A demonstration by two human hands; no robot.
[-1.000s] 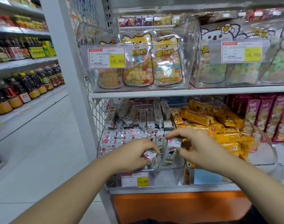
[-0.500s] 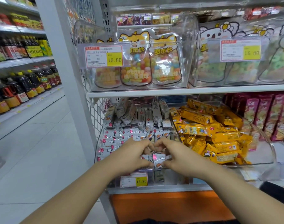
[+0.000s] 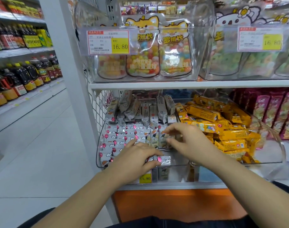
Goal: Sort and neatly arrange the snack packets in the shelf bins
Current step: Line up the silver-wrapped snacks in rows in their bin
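Packet (image 3: 162,160) is sitting pinched in the left grip (image 3: 137,156) at the front edge of the bin (image 3: 178,165), while the right grip (image 3: 188,142), too blurred to judge, is hovering over standing packets (image 3: 154,140); a slack hold risks tipping it over the rim.

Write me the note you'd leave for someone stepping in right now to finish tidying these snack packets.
Left hand: grips one silver packet at the front rim of the left clear bin.
Right hand: fingers over the upright packets mid-bin; grip too blurred to tell.
Done: flat rows of silver packets fill the bin's left side.
Left: place the held packet, straighten the leaning packets at the back. The yellow packets next door lie in a loose heap.
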